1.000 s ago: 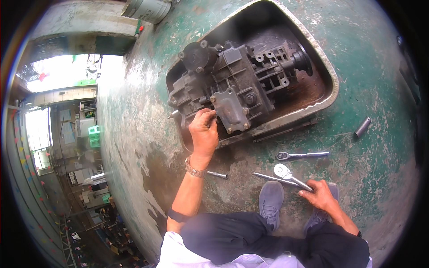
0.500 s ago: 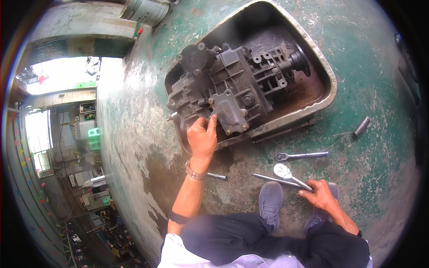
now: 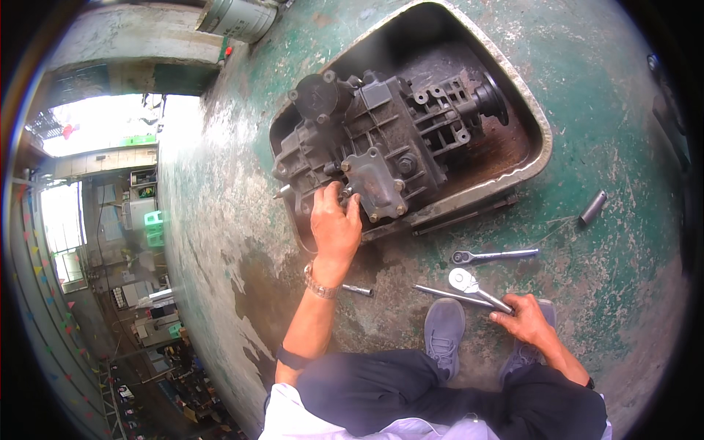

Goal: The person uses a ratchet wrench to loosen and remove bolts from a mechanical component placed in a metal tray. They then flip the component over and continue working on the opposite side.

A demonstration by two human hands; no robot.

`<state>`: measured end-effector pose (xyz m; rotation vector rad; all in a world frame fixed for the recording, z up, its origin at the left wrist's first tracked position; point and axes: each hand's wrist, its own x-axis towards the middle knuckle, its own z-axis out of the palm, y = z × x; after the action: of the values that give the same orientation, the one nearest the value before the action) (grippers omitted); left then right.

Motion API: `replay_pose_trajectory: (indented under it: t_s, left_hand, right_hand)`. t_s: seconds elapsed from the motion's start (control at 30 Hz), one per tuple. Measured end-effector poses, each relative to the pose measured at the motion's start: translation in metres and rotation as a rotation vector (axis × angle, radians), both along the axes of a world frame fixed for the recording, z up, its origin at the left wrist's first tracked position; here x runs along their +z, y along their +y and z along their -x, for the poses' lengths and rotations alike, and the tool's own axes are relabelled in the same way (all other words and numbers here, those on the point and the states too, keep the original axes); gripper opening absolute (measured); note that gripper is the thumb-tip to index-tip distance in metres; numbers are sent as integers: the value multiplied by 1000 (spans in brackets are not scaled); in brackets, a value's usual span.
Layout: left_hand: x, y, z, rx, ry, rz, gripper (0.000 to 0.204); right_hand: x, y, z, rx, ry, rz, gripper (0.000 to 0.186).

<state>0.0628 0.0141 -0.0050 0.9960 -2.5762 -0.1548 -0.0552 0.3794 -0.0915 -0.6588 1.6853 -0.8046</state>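
Note:
My left hand (image 3: 336,226) is at the near left edge of a dark metal cover plate (image 3: 378,187) on a greasy gearbox (image 3: 400,121). Its thumb and forefinger are apart, on either side of a small bolt head (image 3: 347,192); whether they touch it is unclear. Other bolts show around the plate's rim. My right hand (image 3: 526,320) is closed round the handle of a ratchet wrench (image 3: 465,279), held low by my shoes, with its round head pointing up and left. A thin metal rod (image 3: 444,292) lies beside that wrench, its right end partly covered.
The gearbox sits in a dark metal tray (image 3: 541,139) with a pale rim. On the worn green floor lie a second ratchet (image 3: 495,255), a short socket piece (image 3: 358,290) and a metal tube (image 3: 593,209). A bucket (image 3: 238,18) stands at the far left.
The left thumb and forefinger have parted, and the bolt head now shows between them. The left hand has shifted slightly. My right hand and the ratchet wrench have stayed put.

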Motion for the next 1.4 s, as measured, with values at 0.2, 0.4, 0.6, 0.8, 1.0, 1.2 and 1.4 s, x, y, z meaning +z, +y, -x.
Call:
replay_pose_trajectory:
  t_s: [0.2, 0.4, 0.6, 0.8, 1.0, 1.2, 1.4]
  left_hand:
    - [7, -4, 1, 194, -276, -111, 24]
    - [-2, -2, 8, -31, -20, 44, 26]
    - [8, -2, 6, 252, -286, -73, 34]
    - [2, -3, 5, 100, -247, -42, 26]
    - [4, 0, 3, 145, -206, -23, 27]
    - [4, -7, 6, 180, -396, -85, 34]
    - [6, 2, 7, 131, -117, -10, 28]
  right_hand:
    - [0, 1, 0, -16, -21, -11, 29]
    - [-1, 1, -1, 2, 7, 4, 29]
    - [-2, 0, 0, 0, 0, -22, 29]
    - [-2, 0, -1, 11, 7, -30, 31]
    - [-3, 0, -1, 14, 8, -35, 31]
    - [-1, -1, -1, 7, 20, 4, 30]
    - [0, -1, 0, 8, 13, -17, 31]
